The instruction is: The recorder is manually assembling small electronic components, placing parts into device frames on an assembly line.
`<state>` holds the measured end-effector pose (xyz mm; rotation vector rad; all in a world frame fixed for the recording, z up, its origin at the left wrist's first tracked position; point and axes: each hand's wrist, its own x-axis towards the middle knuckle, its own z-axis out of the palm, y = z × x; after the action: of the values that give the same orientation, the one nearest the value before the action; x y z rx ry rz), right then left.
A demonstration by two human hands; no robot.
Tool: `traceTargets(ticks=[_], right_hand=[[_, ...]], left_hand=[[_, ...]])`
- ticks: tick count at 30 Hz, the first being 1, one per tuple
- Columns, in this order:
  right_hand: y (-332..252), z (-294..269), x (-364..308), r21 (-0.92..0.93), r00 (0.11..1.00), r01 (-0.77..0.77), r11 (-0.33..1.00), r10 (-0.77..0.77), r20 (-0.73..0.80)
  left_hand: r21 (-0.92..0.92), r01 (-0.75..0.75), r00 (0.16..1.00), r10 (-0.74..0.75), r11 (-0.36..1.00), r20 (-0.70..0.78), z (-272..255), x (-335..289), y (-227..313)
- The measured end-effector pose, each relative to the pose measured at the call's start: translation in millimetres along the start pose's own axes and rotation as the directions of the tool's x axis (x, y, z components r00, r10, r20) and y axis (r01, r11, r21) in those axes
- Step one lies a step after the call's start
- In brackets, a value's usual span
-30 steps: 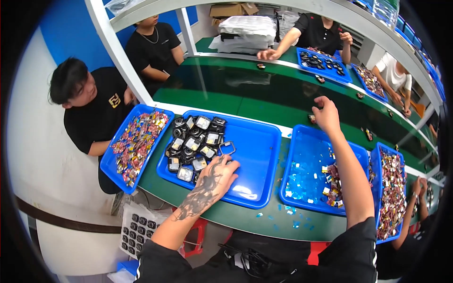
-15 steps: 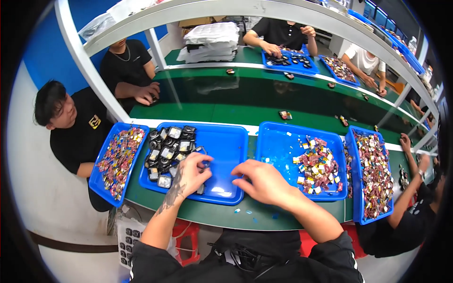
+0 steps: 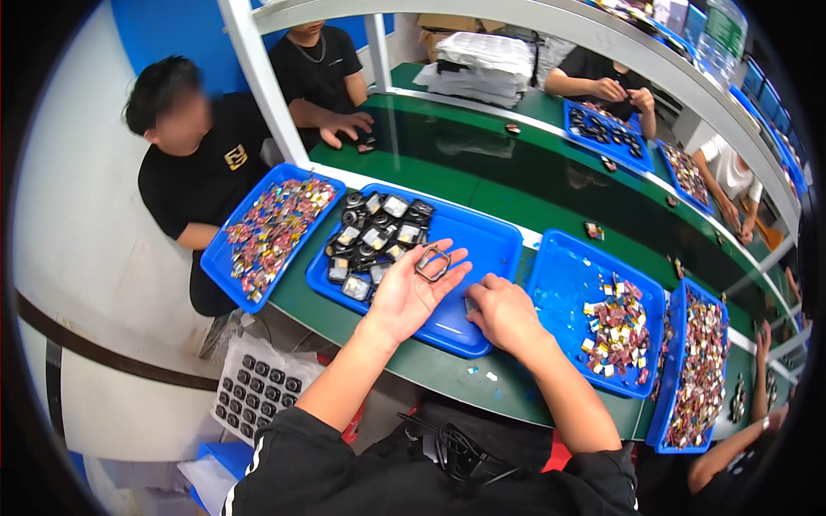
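Observation:
My left hand is turned palm up over the blue tray of black parts, its fingers extended. Across the fingers lies a small black squarish frame with a hollow middle. My right hand is just to its right, over the tray's right edge, with fingers bent together. A small greyish bit shows at its fingertips, too hidden to name. Under and left of my left hand, the blue tray holds several black square housings with pale faces. The tray's right part shows bare blue plastic.
A second blue tray to the right holds small red, yellow and white parts. Full trays flank both. A green conveyor runs behind, under a white metal frame. Several co-workers sit around it.
The view has swung, so the scene sits farther right and tilted. My left hand has turned palm up, showing the black frame. My right hand has curled its fingers closed.

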<state>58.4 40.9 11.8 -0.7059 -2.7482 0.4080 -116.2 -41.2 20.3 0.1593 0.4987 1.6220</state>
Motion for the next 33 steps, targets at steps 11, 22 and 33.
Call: traceTargets(ticks=[11, 22, 33], right_hand=[[-15.4, -52.1, -56.4, 0.993, 0.908, -0.105, -0.05, 0.403, 0.116], [-17.7, -39.5, -73.8, 0.854, 0.86, -0.104, 0.509, 0.477, -0.179], [-8.1, -37.9, -78.7, 0.527, 0.9, 0.057, 0.848, 0.185, -0.395]], left_hand=[[0.185, 0.021, 1.0, -0.023, 0.982, 0.006, 6.7, -24.1, -30.6], [-0.074, 0.214, 0.977, -0.211, 0.974, 0.039, 18.2, -34.2, -78.1], [0.131, 0.264, 0.963, -0.268, 0.956, 0.012, 19.1, -41.4, -68.8]])
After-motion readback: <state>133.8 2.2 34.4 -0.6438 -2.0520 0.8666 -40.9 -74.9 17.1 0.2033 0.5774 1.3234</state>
